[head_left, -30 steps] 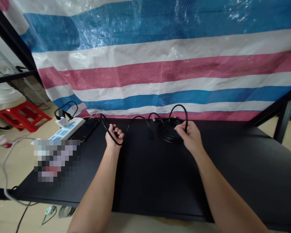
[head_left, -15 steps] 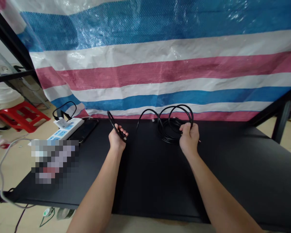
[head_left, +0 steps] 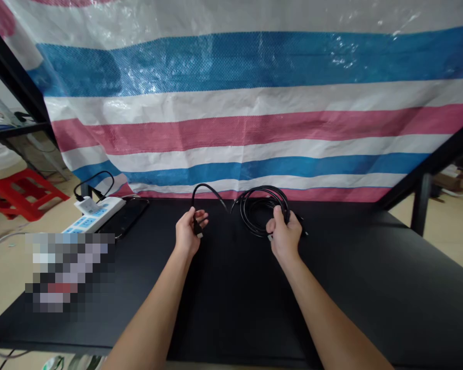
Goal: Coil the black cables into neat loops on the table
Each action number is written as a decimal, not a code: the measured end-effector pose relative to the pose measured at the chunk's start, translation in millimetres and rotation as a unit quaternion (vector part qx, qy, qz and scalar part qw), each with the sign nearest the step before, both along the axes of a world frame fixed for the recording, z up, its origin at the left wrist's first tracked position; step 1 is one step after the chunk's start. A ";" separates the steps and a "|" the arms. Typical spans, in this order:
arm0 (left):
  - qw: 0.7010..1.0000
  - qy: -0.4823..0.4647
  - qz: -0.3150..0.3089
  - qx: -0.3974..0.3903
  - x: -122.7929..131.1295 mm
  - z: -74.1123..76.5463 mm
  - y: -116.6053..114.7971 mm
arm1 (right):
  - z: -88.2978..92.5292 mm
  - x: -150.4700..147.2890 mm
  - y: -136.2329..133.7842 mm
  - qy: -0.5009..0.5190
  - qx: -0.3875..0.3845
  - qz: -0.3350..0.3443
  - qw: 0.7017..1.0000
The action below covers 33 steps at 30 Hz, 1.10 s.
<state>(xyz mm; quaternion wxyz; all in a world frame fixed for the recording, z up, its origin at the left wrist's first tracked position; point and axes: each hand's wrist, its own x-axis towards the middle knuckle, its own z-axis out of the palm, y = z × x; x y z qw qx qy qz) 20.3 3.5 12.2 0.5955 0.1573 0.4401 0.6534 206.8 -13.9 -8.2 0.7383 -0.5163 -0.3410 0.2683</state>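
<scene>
While the left hand curls loosely around the plug end of a slim black cable, thumb against the cord and outer fingers partly spread, the right hand closes thumb and fingers on its round coil of smooth, faintly glossy loops. Between the hands, one strand arches up and dips towards the coil at the back of the matte black tabletop; where it joins the loops is hard to make out. A pale metallic tip pokes out below the left fingers. Behind hangs a creased, shiny woven sheet, striped blue, white and pink. Leftward sit a boxy white power strip and a flat, dark phone.
</scene>
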 end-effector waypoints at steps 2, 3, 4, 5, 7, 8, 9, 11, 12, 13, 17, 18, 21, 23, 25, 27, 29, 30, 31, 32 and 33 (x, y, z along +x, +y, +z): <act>1.000 0.003 -0.029 0.003 3.9 -2.4 -2.0 | 0.7 -2.4 1.2 0.078 0.006 0.065 0.995; 0.999 0.003 -0.051 0.005 7.2 -4.0 -4.0 | 0.4 -4.5 1.2 0.101 0.002 0.100 0.990; 0.997 0.004 -0.075 0.006 11.2 -5.7 -6.3 | -0.4 -6.9 0.9 0.117 -0.006 0.135 0.984; 0.995 0.004 -0.096 0.007 15.4 -7.2 -8.8 | -1.3 -9.4 0.2 0.126 -0.015 0.170 0.977; 0.992 -0.001 -0.125 0.004 23.6 -9.6 -13.5 | -3.1 -13.4 -2.0 0.127 -0.032 0.239 0.962; 0.992 -0.009 -0.128 0.003 26.9 -10.2 -15.1 | -3.5 -14.6 -3.5 0.121 -0.038 0.267 0.955; 0.992 -0.017 -0.125 0.001 29.4 -10.5 -16.1 | -3.5 -15.3 -5.2 0.111 -0.041 0.287 0.951; 0.994 -0.024 -0.106 -0.007 31.7 -11.0 -16.0 | -2.4 -15.7 -8.7 0.087 -0.043 0.303 0.948; 0.995 -0.021 -0.093 -0.011 31.6 -11.4 -15.1 | -1.6 -15.9 -10.2 0.075 -0.044 0.305 0.948; 0.997 -0.015 -0.077 -0.010 30.9 -12.2 -13.8 | -1.0 -16.3 -11.4 0.065 -0.045 0.305 0.949; 0.999 0.002 -0.033 0.021 23.6 -15.4 -7.9 | -4.4 -21.0 -11.8 0.046 -0.072 0.294 0.952; 0.999 0.003 -0.036 0.026 20.8 -15.3 -6.9 | -6.8 -22.2 -11.1 0.043 -0.081 0.286 0.954; 0.997 0.007 -0.072 0.030 10.3 -12.0 -4.9 | -15.5 -23.2 -9.4 -0.012 -0.091 0.251 0.964; 0.993 0.022 -0.106 0.036 1.8 -9.5 -3.8 | -19.4 -22.7 -10.1 -0.115 -0.096 0.201 0.968; 0.987 0.068 -0.140 0.050 -7.3 -9.2 -2.1 | -19.3 -24.0 -13.0 -0.263 -0.130 0.148 0.945; 0.974 0.148 -0.158 0.063 -15.7 -11.7 0.1 | -15.0 -29.1 -17.6 -0.410 -0.203 0.130 0.880; 0.953 0.253 -0.152 0.064 -21.9 -15.2 1.9 | -8.1 -37.4 -22.6 -0.516 -0.281 0.144 0.796; 0.939 0.306 -0.142 0.062 -23.9 -16.5 2.3 | -4.4 -41.9 -24.7 -0.550 -0.311 0.153 0.760; 0.924 0.354 -0.129 0.061 -25.3 -17.0 2.4 | -1.1 -46.1 -26.4 -0.572 -0.332 0.159 0.733; 0.910 0.394 -0.114 0.062 -26.2 -16.8 2.2 | 1.7 -49.7 -27.4 -0.585 -0.348 0.161 0.714; 0.897 0.427 -0.099 0.065 -26.7 -16.0 1.7 | 3.8 -52.7 -27.7 -0.594 -0.361 0.160 0.701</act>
